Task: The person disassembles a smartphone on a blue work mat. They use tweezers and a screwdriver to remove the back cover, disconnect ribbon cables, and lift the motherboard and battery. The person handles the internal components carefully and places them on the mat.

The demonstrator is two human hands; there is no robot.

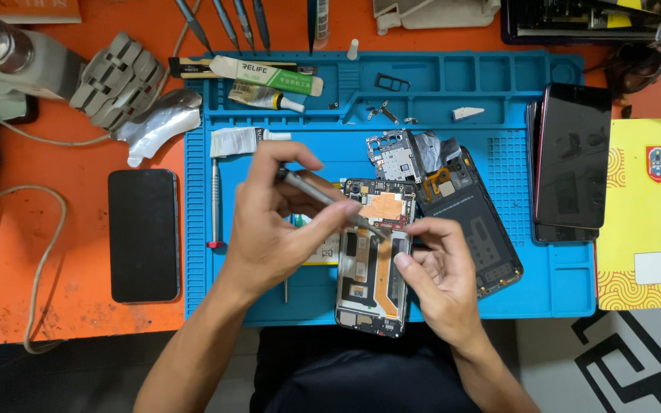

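Metal tweezers (323,200) pinched in fingers (342,208), over opened phone (374,256)

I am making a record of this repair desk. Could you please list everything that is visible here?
opened phone: 1, black and orange inside, mat front
back cover: 1, black, right of opened phone
blue mat: 1, on orange table
black phone: 1, left of mat
stacked phones: at least 2, dark, mat's right edge
screwdriver: 1, silver, lying on mat
glue tubes: 2, mat top
yellow booklet: 1, far right
left hand: holds thin metal tool
right hand: steadies opened phone
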